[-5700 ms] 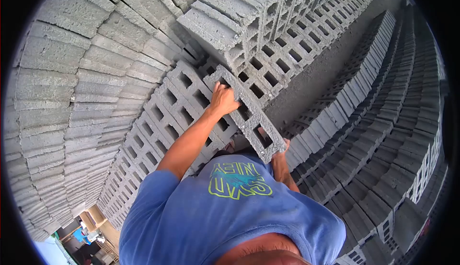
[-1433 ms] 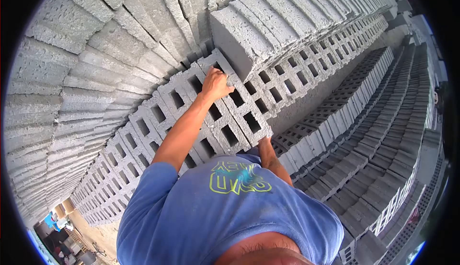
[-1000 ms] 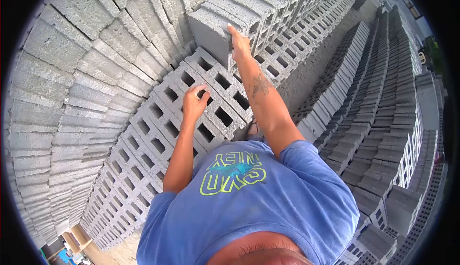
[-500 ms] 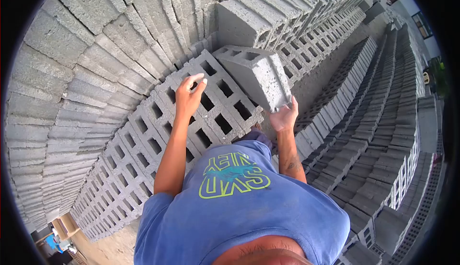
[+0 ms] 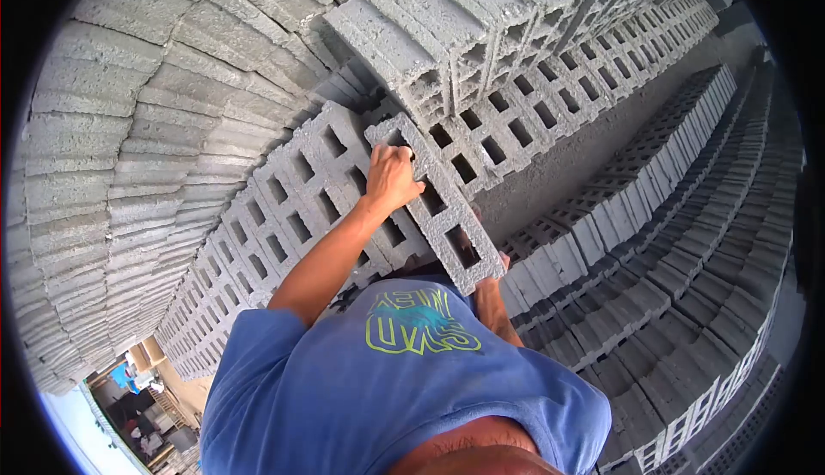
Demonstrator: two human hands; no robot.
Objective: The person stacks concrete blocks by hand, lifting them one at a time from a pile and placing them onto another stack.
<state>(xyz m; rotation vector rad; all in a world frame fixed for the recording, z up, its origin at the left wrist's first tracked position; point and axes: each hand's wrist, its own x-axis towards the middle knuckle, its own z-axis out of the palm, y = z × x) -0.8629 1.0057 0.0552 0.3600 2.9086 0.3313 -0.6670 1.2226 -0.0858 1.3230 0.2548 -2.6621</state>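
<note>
A grey hollow concrete block (image 5: 446, 220) is held at a slant in front of my shirt, its row of rectangular holes facing up. My left hand (image 5: 393, 179) grips its far end, fingers hooked over into the end hole and thumb along its side. At the near end, my right hand (image 5: 491, 286) holds the lower corner, partly hidden by the block. Beneath and to the left runs a row of similar blocks (image 5: 285, 209) with their holes showing; the held block overlaps its end in this view.
A tall wall of stacked blocks (image 5: 146, 123) rises on the left. Ahead, more blocks (image 5: 412, 24) lie on top of a lower holed course (image 5: 533, 144). A strip of bare ground (image 5: 567, 183) separates that from long block rows (image 5: 619, 277) at the right.
My left hand, open before, has closed on the block's far end. The block has swung left and toward my body, turning its holes upward. My right hand has come nearer to me with it.
</note>
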